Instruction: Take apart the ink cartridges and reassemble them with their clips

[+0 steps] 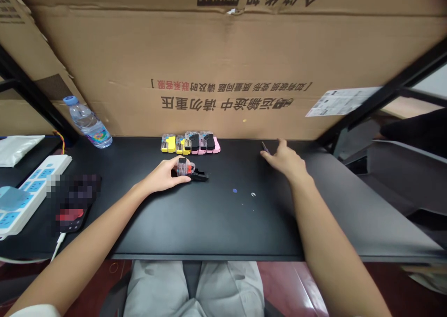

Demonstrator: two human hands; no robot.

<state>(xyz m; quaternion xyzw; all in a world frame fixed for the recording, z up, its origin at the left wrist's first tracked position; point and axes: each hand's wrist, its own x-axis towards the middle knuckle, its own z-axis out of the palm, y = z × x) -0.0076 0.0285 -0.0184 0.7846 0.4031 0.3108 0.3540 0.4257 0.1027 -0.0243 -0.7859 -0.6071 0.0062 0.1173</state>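
My left hand [164, 174] grips a small device [182, 167] between thumb and fingers. It has a clear patterned body, a black top, a red part and a grey ring. A black piece [199, 175] sticks out on its right; whether it is joined to the device I cannot tell. Toward the back right, my right hand [287, 159] rests low over the table, thumb and forefinger apart. Beside the thumb lies a slim pointed tool [265, 146], partly hidden by the hand. A blue disc [235, 191] and a white C-shaped bit [253, 194] lie between the hands.
Several similar small devices, yellow [170, 144], black and pink, stand in a row against the cardboard [223, 51]. At left are a water bottle [91, 124], a white power strip [38, 186] and a phone [78, 200] with a cable. A black frame post [377, 93] rises at right.
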